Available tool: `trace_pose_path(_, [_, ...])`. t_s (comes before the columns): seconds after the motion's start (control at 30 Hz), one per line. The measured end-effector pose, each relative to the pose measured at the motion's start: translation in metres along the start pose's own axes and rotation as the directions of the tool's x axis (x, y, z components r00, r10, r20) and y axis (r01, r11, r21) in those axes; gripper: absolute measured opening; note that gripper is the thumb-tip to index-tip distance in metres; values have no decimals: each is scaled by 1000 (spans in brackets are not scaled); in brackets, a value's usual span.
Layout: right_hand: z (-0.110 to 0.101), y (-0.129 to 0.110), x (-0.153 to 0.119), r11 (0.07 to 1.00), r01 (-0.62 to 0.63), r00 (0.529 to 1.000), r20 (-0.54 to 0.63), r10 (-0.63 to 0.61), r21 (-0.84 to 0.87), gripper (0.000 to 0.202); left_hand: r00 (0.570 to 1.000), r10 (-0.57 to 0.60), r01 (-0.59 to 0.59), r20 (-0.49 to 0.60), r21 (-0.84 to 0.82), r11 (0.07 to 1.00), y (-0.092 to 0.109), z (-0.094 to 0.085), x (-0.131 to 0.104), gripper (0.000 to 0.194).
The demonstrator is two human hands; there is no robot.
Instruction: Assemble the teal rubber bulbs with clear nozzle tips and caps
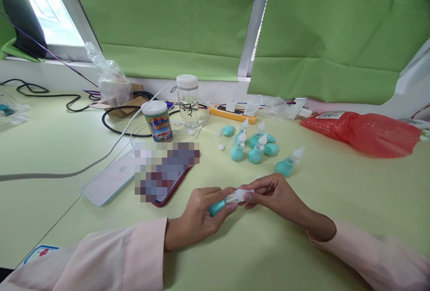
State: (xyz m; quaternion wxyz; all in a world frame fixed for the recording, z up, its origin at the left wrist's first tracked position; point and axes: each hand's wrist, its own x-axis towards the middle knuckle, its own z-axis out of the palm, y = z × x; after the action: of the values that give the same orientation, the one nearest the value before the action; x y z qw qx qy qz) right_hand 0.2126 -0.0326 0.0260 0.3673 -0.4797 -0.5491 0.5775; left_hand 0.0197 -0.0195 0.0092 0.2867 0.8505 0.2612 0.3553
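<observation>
**One teal bulb (217, 207), btwn L hand (201, 212) & R hand (273, 192)**

L hand wraps bulb over table (268, 250); R hand pinches white tip (242, 194) at clear neck (231, 198). Best, I'd say: tip & neck in line, light grip on bulb. Fingers hide part of both; can't tell if tip's fully seated. Farther back, phone (168, 177) screen's pixelated, red bag's (379, 134) contents unclear.

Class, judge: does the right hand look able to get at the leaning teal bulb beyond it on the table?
Probably yes: the leaning teal bulb sits close by with nothing visible between it and the right hand, though that hand is busy pinching a white tip.
</observation>
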Motion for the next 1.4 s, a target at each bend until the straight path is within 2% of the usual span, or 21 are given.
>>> trace_pose_path(0.1, [0,0,-1,1000,-3,999,35,3,-4,25,999,37,-37,-21,32,999,-2,2,-3,23])
trace_pose_path(0.23, [3,0,-4,1000,8,999,35,-8,11,25,988,110,-103,-106,70,992,-7,8,-7,28])
trace_pose_path(0.33, [7,-1,-7,1000,26,1000,-12,-26,10,25,993,81,-77,-90,49,996,-7,8,-6,28])
trace_pose_path(0.43, [8,-11,-11,996,76,989,-120,-82,-55,22,999,11,-12,-53,-27,1000,-4,1,-1,27])
trace_pose_path(0.53, [0,-31,-13,954,160,930,-286,-233,-255,17,998,-18,12,-63,-95,995,-2,-6,2,35])
trace_pose_path(0.63, [-13,-49,-10,846,201,814,-397,-424,-493,15,993,-65,56,-97,-94,994,-5,-8,3,41])
trace_pose_path(0.7, [-22,-52,-4,777,186,748,-427,-509,-601,15,993,-89,85,-79,-47,995,-8,-6,3,39])
trace_pose_path(0.77, [-29,-49,3,720,158,733,-409,-544,-675,15,995,-88,89,-36,36,995,-11,-3,3,37])
trace_pose_path(0.9, [-39,-36,17,603,140,771,-295,-564,-785,16,996,-64,46,56,272,961,-14,-1,8,39])
trace_pose_path(1.03, [-42,-32,26,542,157,776,-236,-585,-826,20,988,-20,-67,150,553,830,-20,1,17,43])
trace_pose_path(1.17, [-41,-32,30,486,149,813,-173,-556,-861,21,979,-59,-101,197,708,699,-26,5,24,44])
trace_pose_path(1.3, [-41,-34,24,440,115,798,-181,-575,-890,27,976,-132,-46,172,761,648,-34,10,25,47])
trace_pose_path(1.4, [-39,-40,12,371,144,741,-149,-655,-917,24,979,-152,-9,135,777,629,-39,13,27,47])
